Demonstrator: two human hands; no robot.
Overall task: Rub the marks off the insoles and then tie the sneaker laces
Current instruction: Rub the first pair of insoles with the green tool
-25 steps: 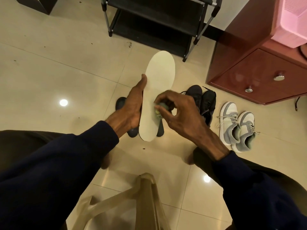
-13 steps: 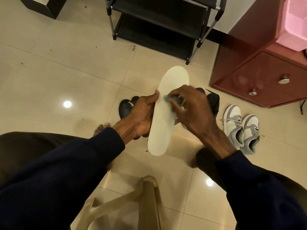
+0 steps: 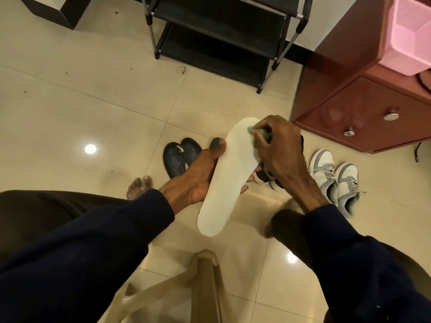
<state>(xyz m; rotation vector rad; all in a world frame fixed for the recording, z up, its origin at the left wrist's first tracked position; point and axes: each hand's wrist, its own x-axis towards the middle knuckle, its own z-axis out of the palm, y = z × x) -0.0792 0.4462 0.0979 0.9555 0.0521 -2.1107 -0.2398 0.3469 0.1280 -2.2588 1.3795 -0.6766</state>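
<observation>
The tile floor point(image 3: 70, 101) bears grey-and-white sneakers point(image 3: 326, 169), two dark insoles point(image 3: 177, 159) and a black shoe rack point(image 3: 217, 50).

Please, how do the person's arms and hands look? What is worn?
Both arms wear long dark navy sleeves, the left sleeve and the right sleeve, ending at the wrists. The left hand and right hand are bare: no gloves, no watch visible.

glossy tiled floor point(image 3: 70, 94), matt insole point(image 3: 229, 173), metal-framed rack point(image 3: 275, 57)
</observation>
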